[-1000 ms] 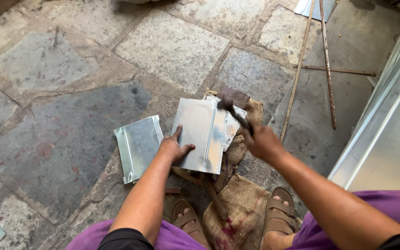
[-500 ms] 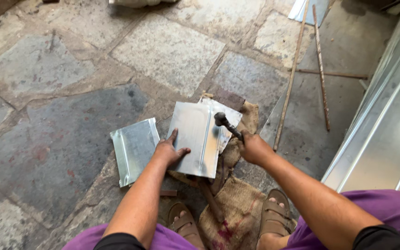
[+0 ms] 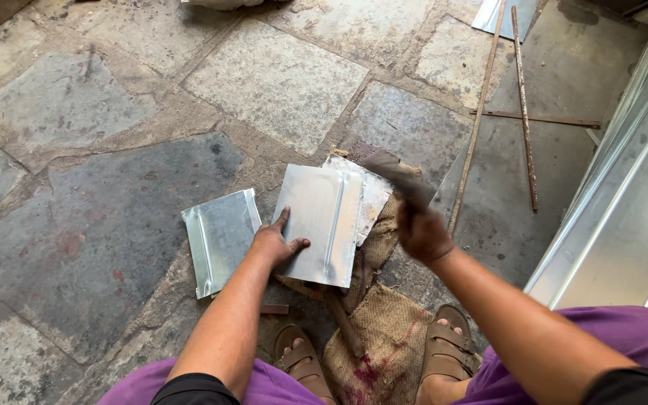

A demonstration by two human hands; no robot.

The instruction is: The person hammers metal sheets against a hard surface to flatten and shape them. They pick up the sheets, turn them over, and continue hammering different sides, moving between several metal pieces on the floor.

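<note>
My left hand [image 3: 275, 243] lies flat on the near left part of a shiny metal sheet [image 3: 325, 219], fingers spread, holding it down on a burlap sack [image 3: 381, 337]. A raised seam runs down the sheet's right side. My right hand [image 3: 423, 232] grips the handle of a hammer [image 3: 393, 171], whose blurred head hovers over the sheet's far right corner. A second, lighter sheet [image 3: 369, 193] peeks out from under that corner.
Another folded metal sheet [image 3: 220, 238] lies on the stone floor left of my left hand. Thin rusty rods [image 3: 523, 105] lie at the right, long metal panels [image 3: 624, 217] lean at the far right. My sandalled feet [image 3: 448, 349] rest on the sack.
The hammer has risen from the sheet's seam toward the far right corner and now looks blurred. My left hand stays pressed on the sheet.
</note>
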